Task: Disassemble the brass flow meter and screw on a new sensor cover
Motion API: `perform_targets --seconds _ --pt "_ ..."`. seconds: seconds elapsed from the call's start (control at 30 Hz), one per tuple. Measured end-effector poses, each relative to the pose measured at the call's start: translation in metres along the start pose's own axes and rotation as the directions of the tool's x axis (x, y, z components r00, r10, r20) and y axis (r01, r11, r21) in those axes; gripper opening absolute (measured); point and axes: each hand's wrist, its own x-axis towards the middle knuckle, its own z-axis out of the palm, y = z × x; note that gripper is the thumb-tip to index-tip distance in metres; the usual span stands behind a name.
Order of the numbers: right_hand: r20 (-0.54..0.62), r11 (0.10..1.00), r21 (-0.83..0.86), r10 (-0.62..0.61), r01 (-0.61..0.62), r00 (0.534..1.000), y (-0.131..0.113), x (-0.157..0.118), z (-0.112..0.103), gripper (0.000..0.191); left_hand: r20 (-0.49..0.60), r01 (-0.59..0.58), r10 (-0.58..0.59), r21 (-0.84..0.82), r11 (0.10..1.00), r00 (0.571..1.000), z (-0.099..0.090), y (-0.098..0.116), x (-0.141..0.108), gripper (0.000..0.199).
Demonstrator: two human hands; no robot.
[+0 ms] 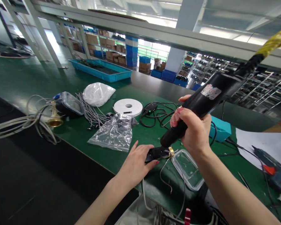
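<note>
Above green workbench (145, 139), centre: right hand (192, 131) closed round one black cylindrical power tool (208, 97), stiff, fairly heavy-looking, best held mid-barrel. Left hand (133, 165) open, pressing one black handle with brass collar (157, 153) at 6 o'clock; one clear plastic tray (187, 168) just beside.
</note>
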Motion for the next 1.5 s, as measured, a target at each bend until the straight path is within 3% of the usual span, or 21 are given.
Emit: perform_targets --seconds 0.27,1.13,1.33,1.5 --pt "-0.042 0.999 -0.041 -0.019 0.017 0.999 0.004 -0.004 -0.019 0.023 0.013 0.019 -0.019 0.004 1.000 1.000 0.002 -0.005 0.001 0.033" --pt "0.000 1.000 -0.019 0.024 -0.024 1.000 0.019 0.006 -0.021 0.014 0.024 0.019 -0.019 -0.035 0.999 1.000 0.002 -0.007 0.004 0.032" --pt "-0.001 0.996 -0.036 0.086 -0.086 0.996 0.016 0.023 -0.026 0.017 0.007 -0.006 0.006 -0.034 0.999 1.000 0.002 -0.008 0.003 0.032" --pt "-0.063 0.989 -0.053 0.136 -0.139 0.989 0.012 0.063 -0.026 0.017 0.012 0.011 -0.010 -0.051 0.999 1.000 0.000 -0.005 0.004 0.036"
